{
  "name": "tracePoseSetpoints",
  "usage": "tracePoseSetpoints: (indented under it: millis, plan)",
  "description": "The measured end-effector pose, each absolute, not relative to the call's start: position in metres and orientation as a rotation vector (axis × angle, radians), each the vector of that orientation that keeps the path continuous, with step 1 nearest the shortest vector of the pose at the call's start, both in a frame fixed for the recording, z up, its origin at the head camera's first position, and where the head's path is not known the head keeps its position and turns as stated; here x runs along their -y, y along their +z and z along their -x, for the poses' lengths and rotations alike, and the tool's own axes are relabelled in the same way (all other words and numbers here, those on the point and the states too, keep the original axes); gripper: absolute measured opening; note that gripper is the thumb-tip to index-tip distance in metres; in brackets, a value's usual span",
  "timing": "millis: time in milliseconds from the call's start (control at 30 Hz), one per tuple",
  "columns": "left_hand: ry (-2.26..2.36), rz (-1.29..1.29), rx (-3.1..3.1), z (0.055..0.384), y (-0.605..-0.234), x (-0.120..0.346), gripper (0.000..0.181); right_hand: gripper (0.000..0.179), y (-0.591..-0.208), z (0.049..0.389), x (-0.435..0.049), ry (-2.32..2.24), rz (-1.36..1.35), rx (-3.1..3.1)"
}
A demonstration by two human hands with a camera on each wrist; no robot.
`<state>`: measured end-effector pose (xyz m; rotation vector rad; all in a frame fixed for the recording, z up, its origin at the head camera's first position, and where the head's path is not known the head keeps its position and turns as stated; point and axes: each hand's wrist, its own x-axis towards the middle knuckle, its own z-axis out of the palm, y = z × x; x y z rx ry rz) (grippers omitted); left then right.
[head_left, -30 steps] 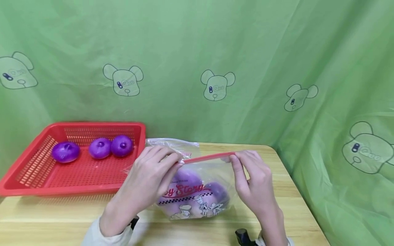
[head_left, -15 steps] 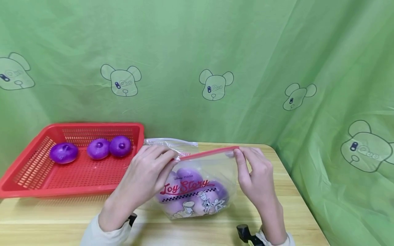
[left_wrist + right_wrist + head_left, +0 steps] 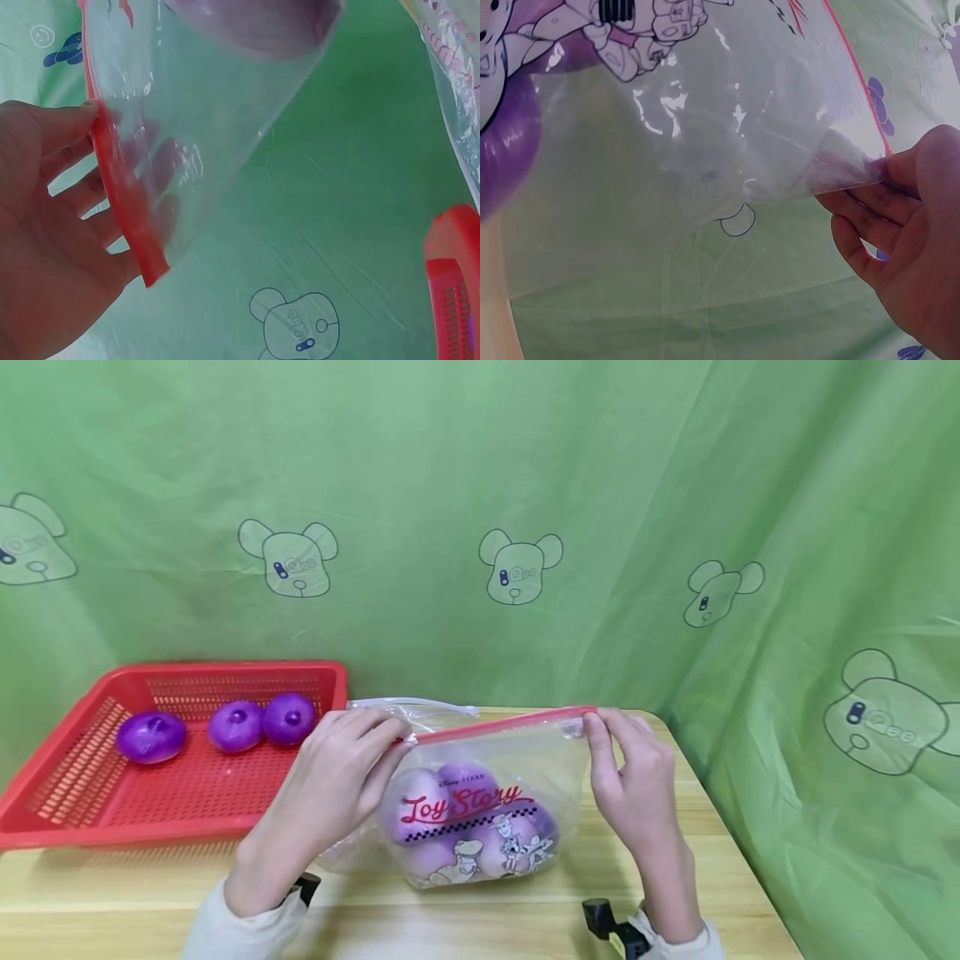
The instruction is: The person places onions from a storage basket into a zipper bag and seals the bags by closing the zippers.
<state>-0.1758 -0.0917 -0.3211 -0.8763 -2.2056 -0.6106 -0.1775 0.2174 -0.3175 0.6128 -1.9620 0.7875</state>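
Observation:
In the head view a clear zip bag [image 3: 480, 860] with red "Toy Story" lettering hangs between my hands, its red zip strip [image 3: 487, 727] slanting up to the right. Several purple onions [image 3: 420, 797] show through its plastic. My left hand [image 3: 330, 777] pinches the strip near its left end; in the left wrist view the thumb [image 3: 71, 124] lies on the near side, and fingers show through the plastic behind. At the top right corner my right hand [image 3: 637, 777] pinches the strip's end between thumb and fingers. The bag's base is close to the table.
Left of the bag, a red basket [image 3: 225, 793] holds three purple onions [image 3: 234, 727]. Another clear bag [image 3: 412, 703] with a white zip edge lies behind my left hand. A green curtain [image 3: 420, 443] hangs behind and right of the wooden table [image 3: 112, 893].
My hands have moved apart, the left one leftward and the right one slightly right and up. The strip between them shows longer, and the bag's print has come fully into sight.

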Motion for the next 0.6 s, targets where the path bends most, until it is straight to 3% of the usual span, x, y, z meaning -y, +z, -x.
tracePoseSetpoints:
  millis: [600]
  plan:
    - [-0.596, 0.862, 2.218, 0.181, -0.322, 0.106, 0.009, 0.013, -0.319, 0.181, -0.231, 0.786, -0.472, 2.042]
